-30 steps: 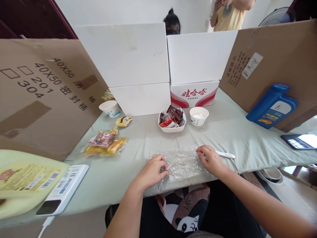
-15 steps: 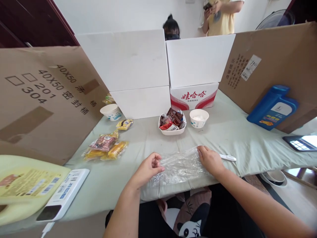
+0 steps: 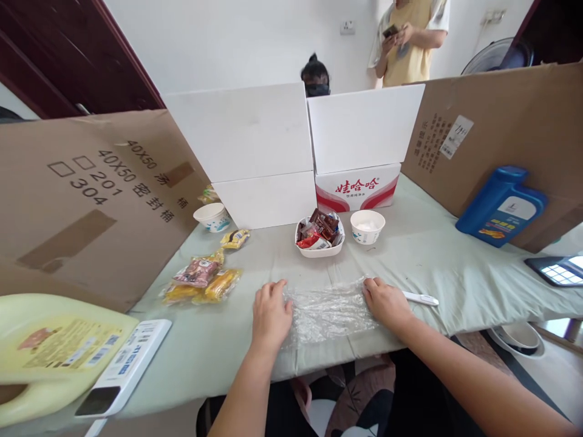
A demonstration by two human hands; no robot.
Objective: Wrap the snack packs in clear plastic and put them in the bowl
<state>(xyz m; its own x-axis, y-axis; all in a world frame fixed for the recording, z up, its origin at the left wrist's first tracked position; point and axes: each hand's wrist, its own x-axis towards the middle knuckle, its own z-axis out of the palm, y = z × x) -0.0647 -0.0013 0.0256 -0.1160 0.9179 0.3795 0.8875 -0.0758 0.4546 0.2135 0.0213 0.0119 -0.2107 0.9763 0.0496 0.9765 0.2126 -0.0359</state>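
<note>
- the brown cardboard sheet [image 3: 91, 194], left of the plastic wrap [image 3: 330, 309], read "40x50", "201" and "304" beside chinese characters.
- the white carton [image 3: 357, 185] behind the wrap bore red chinese lettering over red swooshes.
- the blue jug [image 3: 501, 206], far right of the wrap, had a white and orange label, its print too small to read.
- the yellow jug [image 3: 50, 346] and the white power strip [image 3: 122, 367], far left of the wrap, carried labels with barcodes, unreadable.
- the wrap lay crinkled and flat on the green-covered desk [image 3: 455, 255], near its front edge, just in front of the white bowl of snack packets [image 3: 320, 233].
- the left hand [image 3: 271, 312] rested palm down, fingers spread, on the wrap's left edge.
- the right hand [image 3: 386, 301] pressed flat on the wrap's right edge; neither hand gripped anything, and they sat apart with the sheet between them.
- a white pen [image 3: 421, 298] lay just right of the right hand.
</note>
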